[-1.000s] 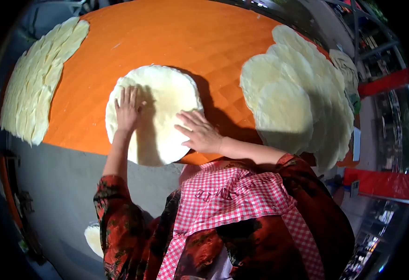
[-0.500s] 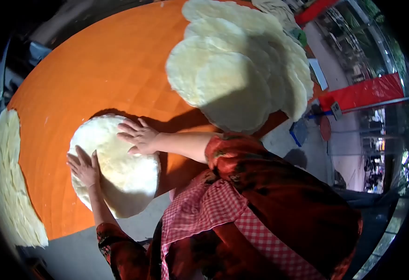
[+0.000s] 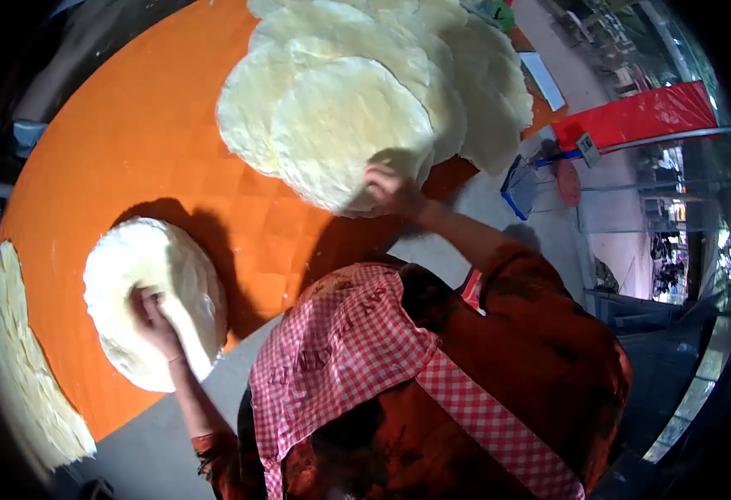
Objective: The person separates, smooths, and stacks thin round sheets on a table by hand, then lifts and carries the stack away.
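My left hand rests over a pile of round, pale, thin dough sheets at the front left of the table. Its fingers are slightly blurred and bent, with a gap between them, and hold nothing that I can see. Farther right, my right hand is over the lower right edge of the top sheet in a larger heap of overlapping round dough sheets. The fingers of this hand are curled together. Whether the sheet's edge is pinched in them cannot be made out.
An orange round table carries the sheets. Along its left edge lies a row of overlapping pale sheets. A blue stool, a red round stool and a red banner stand beyond the right side.
My right hand has left the small pile and moved right to the larger heap. My left hand has slid towards the middle of the small pile. The view has shifted.
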